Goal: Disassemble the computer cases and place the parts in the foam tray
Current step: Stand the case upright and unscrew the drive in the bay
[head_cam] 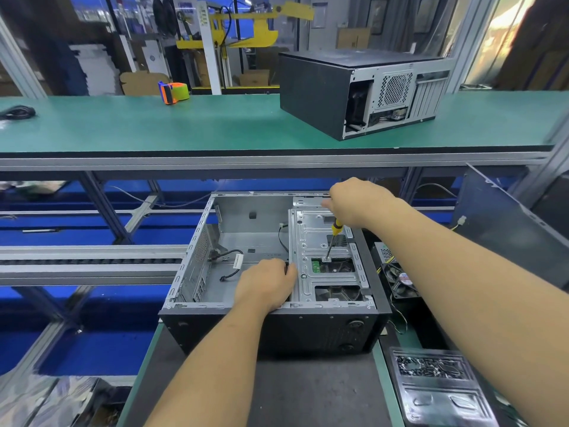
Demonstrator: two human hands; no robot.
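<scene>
An open black computer case (277, 331) lies on its side on the mat in front of me. Its silver drive cage (311, 241) fills the right half of the case. My left hand (264, 285) grips the cage's left edge, fingers curled over it. My right hand (357, 201) holds a screwdriver (334, 234) with a yellow and black handle. The shaft points down and its tip sits on a small bracket of the cage. Loose black cables (229, 260) lie on the case floor at the left.
A second, closed black case (354, 87) stands on the green upper shelf (184, 124), with an orange tape dispenser (172, 92) further left. Fans and a power supply (397, 272) lie right of the open case. A black plastic tray (437, 386) with screws sits at lower right.
</scene>
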